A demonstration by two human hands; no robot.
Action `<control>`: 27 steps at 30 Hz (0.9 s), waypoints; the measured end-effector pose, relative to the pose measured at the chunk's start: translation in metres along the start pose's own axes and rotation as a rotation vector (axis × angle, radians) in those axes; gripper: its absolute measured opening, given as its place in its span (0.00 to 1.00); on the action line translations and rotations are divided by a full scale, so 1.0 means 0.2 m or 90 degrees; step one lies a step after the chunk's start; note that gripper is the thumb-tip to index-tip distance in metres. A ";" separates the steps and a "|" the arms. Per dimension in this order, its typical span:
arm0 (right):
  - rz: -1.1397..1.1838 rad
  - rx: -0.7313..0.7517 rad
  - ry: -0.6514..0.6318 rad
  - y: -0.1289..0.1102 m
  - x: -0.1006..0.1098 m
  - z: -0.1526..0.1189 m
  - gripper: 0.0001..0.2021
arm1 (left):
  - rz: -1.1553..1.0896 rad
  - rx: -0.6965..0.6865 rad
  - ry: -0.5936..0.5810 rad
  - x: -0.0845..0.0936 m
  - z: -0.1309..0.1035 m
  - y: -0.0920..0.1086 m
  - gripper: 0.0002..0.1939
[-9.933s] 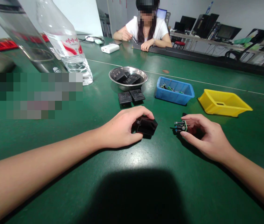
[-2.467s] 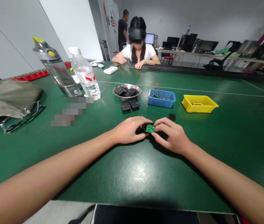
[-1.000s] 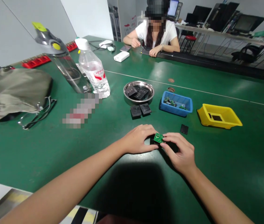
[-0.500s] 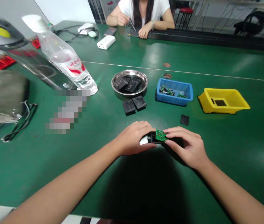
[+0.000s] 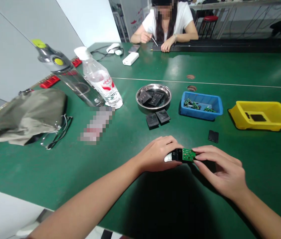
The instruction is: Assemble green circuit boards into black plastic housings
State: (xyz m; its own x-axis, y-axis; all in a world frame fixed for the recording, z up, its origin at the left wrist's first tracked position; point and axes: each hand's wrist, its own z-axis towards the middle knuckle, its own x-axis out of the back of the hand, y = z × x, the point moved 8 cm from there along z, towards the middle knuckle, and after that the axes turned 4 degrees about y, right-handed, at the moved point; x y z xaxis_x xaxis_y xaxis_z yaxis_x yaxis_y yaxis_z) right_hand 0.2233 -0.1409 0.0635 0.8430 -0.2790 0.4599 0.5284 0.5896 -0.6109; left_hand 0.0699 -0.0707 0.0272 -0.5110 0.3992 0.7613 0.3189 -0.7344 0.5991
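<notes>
My left hand (image 5: 159,154) is closed around a small black plastic case (image 5: 177,154). A white patch shows at the case's left end, beside my palm. Between the fingertips and thumb of my right hand (image 5: 221,167) is the right edge of a green circuit board (image 5: 188,154). The board lies level against the case's right part, its solder side up; whether it is fully seated I cannot tell. Beyond my right hand a flat black cover (image 5: 213,136) rests on the table. Two black cases (image 5: 152,120) lie beyond my left hand.
A steel bowl (image 5: 169,99) holds several black cases. Circuit boards are in a blue bin (image 5: 200,114); black pieces lie in a yellow bin (image 5: 254,125). Two bottles (image 5: 108,87) and a grey-green bag (image 5: 31,114) stand left. A person sits across the green table (image 5: 100,186).
The view has swung left and up, so everything sits further right and lower. The circuit board, tilted over the case before, now lies flatter and more in line with it.
</notes>
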 end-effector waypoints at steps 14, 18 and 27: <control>0.025 0.039 0.010 -0.05 -0.02 0.02 0.09 | -0.079 -0.058 0.116 0.05 0.00 0.07 0.15; 0.028 0.044 0.003 -0.05 -0.03 0.02 0.09 | -0.055 -0.085 0.136 0.06 0.00 0.08 0.15; 0.026 0.026 -0.049 -0.02 -0.04 0.02 0.07 | -0.029 -0.099 0.129 0.05 -0.01 0.08 0.15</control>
State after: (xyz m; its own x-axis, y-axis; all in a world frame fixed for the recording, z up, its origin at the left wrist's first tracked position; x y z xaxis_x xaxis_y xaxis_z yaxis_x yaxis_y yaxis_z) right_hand 0.2134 -0.1379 0.0656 0.8529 -0.1961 0.4839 0.4876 0.6306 -0.6038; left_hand 0.0676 -0.0794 0.0438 -0.6764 0.3271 0.6599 0.1733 -0.8002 0.5742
